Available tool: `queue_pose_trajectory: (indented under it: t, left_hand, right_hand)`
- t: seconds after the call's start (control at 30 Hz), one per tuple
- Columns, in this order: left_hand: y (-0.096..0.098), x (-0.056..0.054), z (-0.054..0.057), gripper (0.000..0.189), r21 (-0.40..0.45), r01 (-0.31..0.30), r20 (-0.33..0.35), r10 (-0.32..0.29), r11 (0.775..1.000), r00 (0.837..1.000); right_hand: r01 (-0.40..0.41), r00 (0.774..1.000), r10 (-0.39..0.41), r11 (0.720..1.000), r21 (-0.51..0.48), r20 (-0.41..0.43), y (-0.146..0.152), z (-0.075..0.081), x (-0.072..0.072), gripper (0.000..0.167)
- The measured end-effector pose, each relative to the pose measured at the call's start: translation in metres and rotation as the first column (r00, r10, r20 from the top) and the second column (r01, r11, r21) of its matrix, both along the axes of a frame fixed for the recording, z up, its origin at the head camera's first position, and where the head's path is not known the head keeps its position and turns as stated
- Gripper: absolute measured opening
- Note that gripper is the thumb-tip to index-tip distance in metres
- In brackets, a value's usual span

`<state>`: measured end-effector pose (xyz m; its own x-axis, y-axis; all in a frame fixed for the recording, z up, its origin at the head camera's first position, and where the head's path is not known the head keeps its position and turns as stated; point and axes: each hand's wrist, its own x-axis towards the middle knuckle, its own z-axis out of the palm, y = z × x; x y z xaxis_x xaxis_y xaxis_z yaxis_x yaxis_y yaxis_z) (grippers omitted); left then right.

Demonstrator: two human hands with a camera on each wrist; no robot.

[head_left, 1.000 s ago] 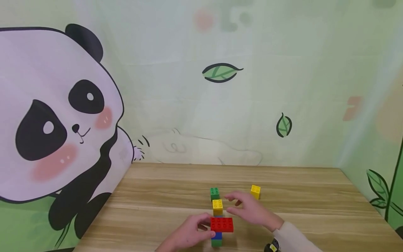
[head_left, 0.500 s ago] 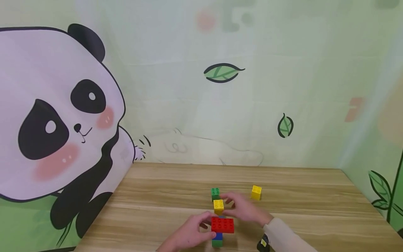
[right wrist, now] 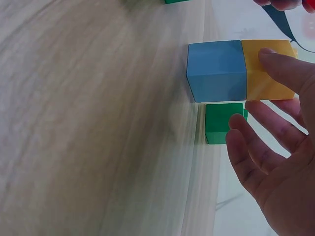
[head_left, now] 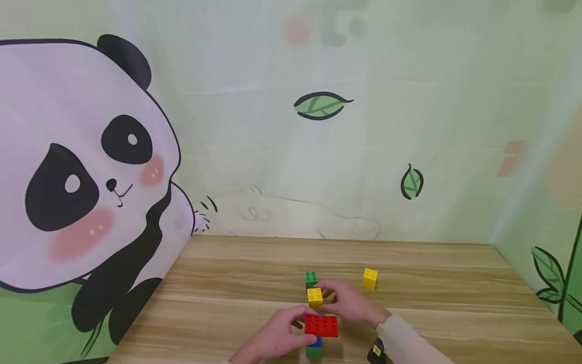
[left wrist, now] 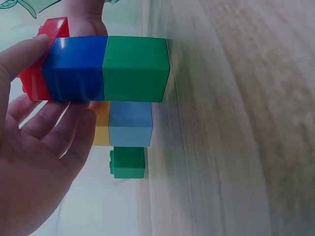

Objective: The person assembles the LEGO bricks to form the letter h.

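My left hand [head_left: 277, 332] pinches a long red toy building brick [head_left: 321, 326], thumb on the near side and fingers at the back. That brick tops a stack: a dark blue brick [left wrist: 74, 69] beneath it, then a green brick [left wrist: 135, 69] on the table. Just behind, my right hand [head_left: 349, 301] holds a yellow brick [head_left: 314, 297] between thumb and fingers. In the right wrist view the yellow brick sits on a light blue brick [right wrist: 216, 71], mostly hidden in the head view. A small green brick [head_left: 310, 277] stands behind this second stack.
Farther right on the wooden table [head_left: 227, 283] stands another yellow brick [head_left: 370, 279]. A black object with a yellow patch [head_left: 377, 350] shows beneath the right sleeve [head_left: 409, 338]. A panda-printed cloth [head_left: 254, 126] hangs behind the table.
My right hand has moved left from beside the second stack and taken hold of its yellow brick. The left hand keeps its grip on the red brick, nearly still.
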<state>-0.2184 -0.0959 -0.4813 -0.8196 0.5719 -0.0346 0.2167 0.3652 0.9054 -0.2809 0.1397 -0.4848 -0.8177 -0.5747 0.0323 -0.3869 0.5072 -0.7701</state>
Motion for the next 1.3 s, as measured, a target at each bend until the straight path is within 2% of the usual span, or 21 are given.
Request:
queue_pose_trajectory:
  t: [0.17, 0.27, 0.53, 0.77, 0.93, 1.3]
  left_hand:
    - [0.002, 0.000, 0.002, 0.030, 0.011, 0.005, -0.002, -0.005, 1.000, 1.000]
    - [0.003, 0.000, 0.002, 0.030, 0.015, 0.014, -0.013, -0.014, 1.000, 1.000]
    - [0.007, -0.001, 0.002, 0.032, 0.029, 0.037, -0.056, -0.035, 0.999, 0.998]
    - [0.012, 0.000, 0.002, 0.038, 0.015, 0.032, -0.055, -0.031, 0.999, 0.998]
    - [0.016, 0.001, 0.003, 0.039, 0.016, 0.030, -0.040, -0.029, 0.999, 0.999]
    - [0.024, -0.001, 0.002, 0.035, -0.015, 0.037, -0.099, -0.039, 0.999, 0.994]
  right_hand:
    - [-0.006, 1.000, 0.007, 1.000, -0.009, 0.006, 0.000, -0.001, -0.002, 0.033]
    - [0.000, 1.000, 0.000, 1.000, -0.005, -0.019, 0.002, -0.003, -0.004, 0.037]
    - [0.055, 0.998, -0.055, 0.998, -0.020, 0.001, 0.013, 0.001, -0.002, 0.043]
    - [0.049, 0.999, -0.049, 0.998, -0.051, -0.014, 0.026, 0.008, 0.006, 0.036]
    - [0.037, 0.999, -0.039, 0.998, -0.056, -0.033, 0.037, 0.007, 0.010, 0.029]
    - [-0.001, 0.995, 0.000, 1.000, -0.017, -0.104, 0.052, 0.013, 0.028, 0.029]
